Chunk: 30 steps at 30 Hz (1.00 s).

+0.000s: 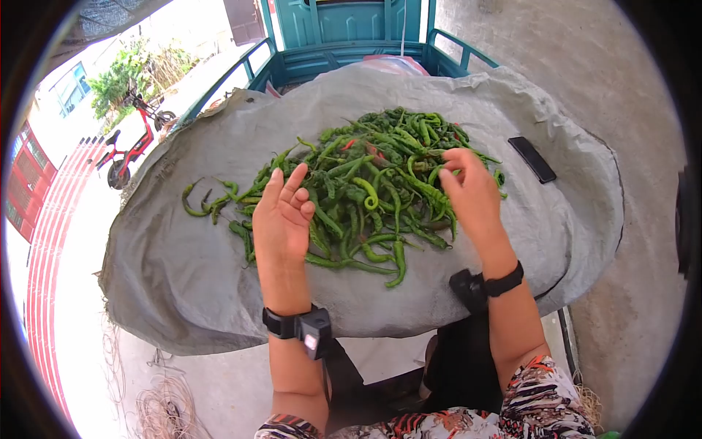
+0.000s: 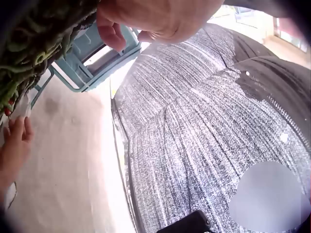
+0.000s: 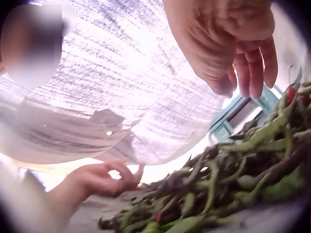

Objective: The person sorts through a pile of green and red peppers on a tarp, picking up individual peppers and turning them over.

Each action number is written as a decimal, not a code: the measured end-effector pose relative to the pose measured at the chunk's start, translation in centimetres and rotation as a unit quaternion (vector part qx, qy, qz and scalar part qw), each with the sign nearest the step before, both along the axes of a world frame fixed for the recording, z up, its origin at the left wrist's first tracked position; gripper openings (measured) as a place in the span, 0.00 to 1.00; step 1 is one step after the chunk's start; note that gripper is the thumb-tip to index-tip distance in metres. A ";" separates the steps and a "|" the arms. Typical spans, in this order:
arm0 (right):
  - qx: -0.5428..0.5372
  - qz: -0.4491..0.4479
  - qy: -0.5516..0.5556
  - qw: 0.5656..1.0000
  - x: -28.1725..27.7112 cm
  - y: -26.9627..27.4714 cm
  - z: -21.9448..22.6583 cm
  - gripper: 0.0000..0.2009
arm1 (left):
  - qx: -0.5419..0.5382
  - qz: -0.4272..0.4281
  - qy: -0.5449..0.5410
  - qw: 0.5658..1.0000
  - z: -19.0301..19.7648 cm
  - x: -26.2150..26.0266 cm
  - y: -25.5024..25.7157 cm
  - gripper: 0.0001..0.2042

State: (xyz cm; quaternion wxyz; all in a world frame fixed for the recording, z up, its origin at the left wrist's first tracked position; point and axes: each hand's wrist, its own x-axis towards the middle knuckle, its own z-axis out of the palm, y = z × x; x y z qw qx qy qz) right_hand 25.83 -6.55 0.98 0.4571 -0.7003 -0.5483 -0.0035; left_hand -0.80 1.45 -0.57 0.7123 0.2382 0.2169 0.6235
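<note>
A wide heap of green chili peppers (image 1: 365,190), with a few red ones among them, lies on a grey sheet (image 1: 190,278). My left hand (image 1: 283,216) is at the heap's near left edge, palm turned up. Its index finger extends while the other fingers bend loosely, and nothing shows in it. Over the heap's right side is my right hand (image 1: 472,186), fingers bent downward. In the right wrist view, the right hand's fingers (image 3: 253,73) hang loosely above the peppers (image 3: 209,189) with nothing between them. A few peppers (image 1: 208,197) lie apart at the left.
A black phone (image 1: 532,159) lies on the sheet right of the heap. Behind stands a teal metal cart bed (image 1: 351,29) with side rails. A red bike (image 1: 135,146) is parked at the far left. Tangled cord (image 1: 167,406) lies on the ground at the lower left.
</note>
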 end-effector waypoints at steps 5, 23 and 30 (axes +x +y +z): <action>-0.123 -0.137 -0.113 0.976 4.4 0.4 -1.7 0.11 | 0.005 0.022 0.059 0.998 0.4 0.5 -0.4 0.14; -0.039 -0.119 -0.006 0.992 2.9 0.3 0.1 0.15 | 0.139 -0.076 0.249 0.955 1.3 2.8 -2.4 0.09; 0.005 0.216 0.136 0.967 -0.9 -0.9 0.9 0.15 | 0.262 -0.161 0.386 0.870 2.4 4.4 -4.3 0.19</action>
